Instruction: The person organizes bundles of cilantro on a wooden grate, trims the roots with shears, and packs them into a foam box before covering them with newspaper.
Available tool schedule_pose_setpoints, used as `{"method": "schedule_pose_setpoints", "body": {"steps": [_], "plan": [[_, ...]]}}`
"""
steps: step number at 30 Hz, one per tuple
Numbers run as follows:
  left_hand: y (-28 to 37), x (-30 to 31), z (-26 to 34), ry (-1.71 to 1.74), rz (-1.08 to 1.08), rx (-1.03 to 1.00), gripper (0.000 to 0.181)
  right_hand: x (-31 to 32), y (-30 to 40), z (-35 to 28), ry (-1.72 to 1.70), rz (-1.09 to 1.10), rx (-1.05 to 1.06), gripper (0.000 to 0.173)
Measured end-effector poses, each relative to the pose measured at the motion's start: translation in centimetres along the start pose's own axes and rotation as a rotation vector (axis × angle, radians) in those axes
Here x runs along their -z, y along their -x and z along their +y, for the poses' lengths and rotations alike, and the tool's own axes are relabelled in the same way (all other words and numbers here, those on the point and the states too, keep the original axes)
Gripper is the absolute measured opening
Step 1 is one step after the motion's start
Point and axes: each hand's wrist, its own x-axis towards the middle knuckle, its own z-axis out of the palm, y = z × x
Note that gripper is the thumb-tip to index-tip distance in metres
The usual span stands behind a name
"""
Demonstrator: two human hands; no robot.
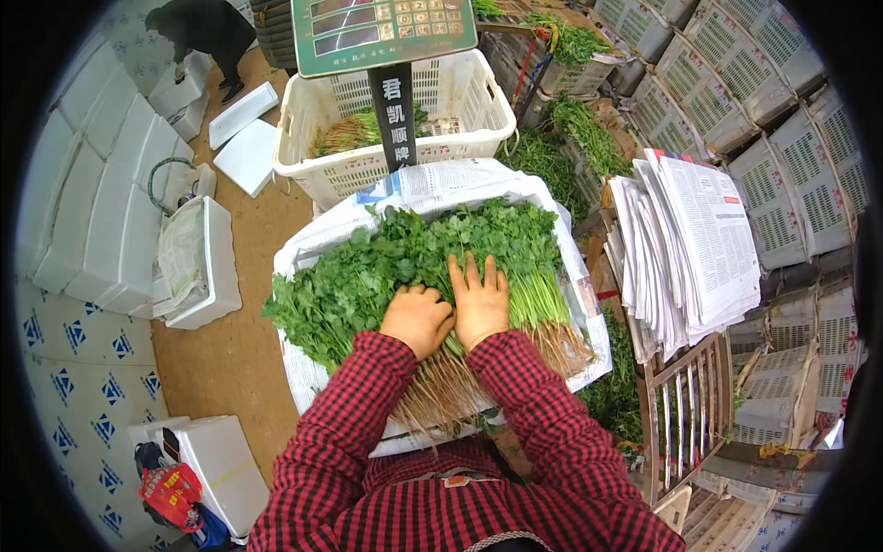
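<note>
Bunches of leafy green herbs with long brown roots, probably coriander (331,297), lie in a container lined with newspaper (441,181), leaves away from me and roots towards me. My left hand (418,319) rests on the bunches near the middle, its fingers curled; whether it grips any stems is hidden. Right beside it, my right hand (481,298) lies flat on the herbs with its fingers apart, pressing on leaves and stems. Behind the container stands a scale's green display panel (386,34) on a black post (392,114).
A white plastic crate (331,169) holding more herbs stands behind the post. At right, folded newspapers (697,241) are stacked on a chair (683,414); crates (772,179) rise beyond. Foam boxes (103,207) line the left wall. A person in dark clothes (207,31) bends at the upper left.
</note>
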Motion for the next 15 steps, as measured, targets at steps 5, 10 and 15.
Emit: {"method": "schedule_pose_setpoints", "body": {"steps": [5,10,15], "plan": [[2.9,1.0,-1.7,0.311,0.281,-0.169,0.031,3.8,2.5,5.5,-0.662,0.126,0.16,0.094],[11.1,2.6,-4.1,0.292,0.71,0.277,0.046,3.7,9.4,8.3,-0.895,0.423,-0.094,0.054],[9.2,-2.0,-9.3,0.362,0.516,0.494,0.064,0.8,9.8,1.5,-0.756,0.336,-0.01,0.036]]}}
